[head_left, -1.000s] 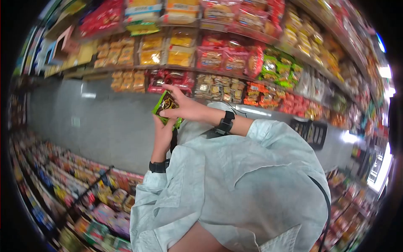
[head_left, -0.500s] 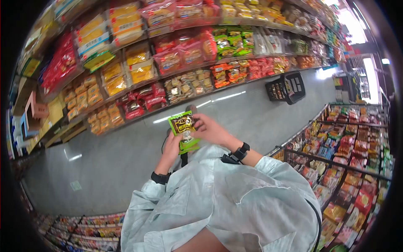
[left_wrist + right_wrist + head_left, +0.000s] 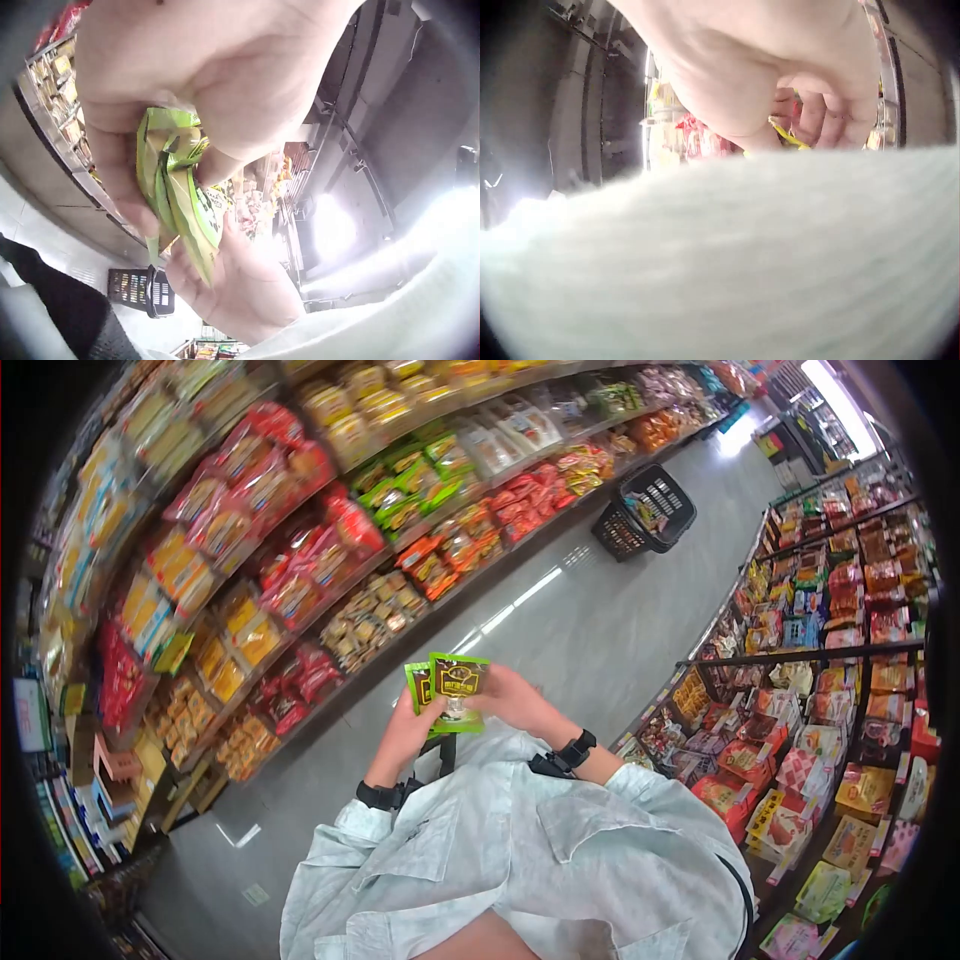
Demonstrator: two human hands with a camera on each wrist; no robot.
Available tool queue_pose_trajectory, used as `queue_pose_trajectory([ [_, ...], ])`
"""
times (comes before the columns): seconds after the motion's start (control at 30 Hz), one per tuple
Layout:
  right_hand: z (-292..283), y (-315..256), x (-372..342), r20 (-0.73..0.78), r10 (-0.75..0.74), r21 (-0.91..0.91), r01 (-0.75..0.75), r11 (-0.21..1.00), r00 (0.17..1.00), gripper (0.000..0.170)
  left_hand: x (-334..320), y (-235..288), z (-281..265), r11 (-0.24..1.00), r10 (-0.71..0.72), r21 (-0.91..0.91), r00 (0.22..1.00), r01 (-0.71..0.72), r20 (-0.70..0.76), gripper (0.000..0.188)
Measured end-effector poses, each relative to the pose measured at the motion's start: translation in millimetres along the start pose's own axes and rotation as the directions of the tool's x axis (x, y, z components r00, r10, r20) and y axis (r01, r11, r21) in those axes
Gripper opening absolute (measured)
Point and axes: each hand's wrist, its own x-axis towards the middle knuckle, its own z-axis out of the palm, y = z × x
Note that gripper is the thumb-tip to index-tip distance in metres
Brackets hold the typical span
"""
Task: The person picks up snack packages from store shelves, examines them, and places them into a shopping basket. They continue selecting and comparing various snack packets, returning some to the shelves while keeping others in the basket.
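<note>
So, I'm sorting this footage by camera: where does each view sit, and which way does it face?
Head: worn on the head, facing forward and down at the left hand, right hand, green packets and pale shirt.
Left wrist: on that wrist, facing the left hand's fingers around the packets; the right hand shows beyond.
Right wrist: on that wrist, facing the right hand's curled fingers; a pale sleeve fills the lower part.
Shared: head and left wrist both show the black basket.

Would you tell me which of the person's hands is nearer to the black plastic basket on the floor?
The right hand. The black plastic basket stands ahead and to its right; the left hand is farther off, left of the green-and-brown packets.
</note>
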Motion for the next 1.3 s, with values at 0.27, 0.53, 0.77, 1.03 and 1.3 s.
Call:
queue_pose_trajectory([
  [0.27,-194.0,-20.2,-75.9,-0.078,-0.016,0.059,0.020,0.998,0.997,0.051,78.1,13.6,170.1,0.998,-0.004,0.064,0.962,-0.014,0.274,0.041],
  [0.53,-296.0,-45.4,-123.6,-0.298,0.046,0.295,0.046,0.954,0.953,0.041,156.5,51.5,290.7,0.979,-0.122,0.202,0.862,0.024,0.492,0.046],
  [0.77,-378.0,-63.0,-83.3,-0.494,0.149,0.357,0.044,0.933,0.857,0.035,259.2,85.5,352.4,0.975,-0.070,0.204,0.760,-0.084,0.646,0.048],
  [1.03,-497.6,-158.6,5.4,-0.619,0.079,0.253,0.103,0.962,0.781,0.024,425.0,167.3,414.6,0.988,-0.038,0.131,0.702,-0.079,0.711,0.055],
  [1.3,-592.3,-227.3,99.6,-0.484,0.045,0.105,0.007,0.994,0.874,0.021,551.2,230.9,431.2,0.963,0.127,0.128,0.816,-0.238,0.563,0.057],
])
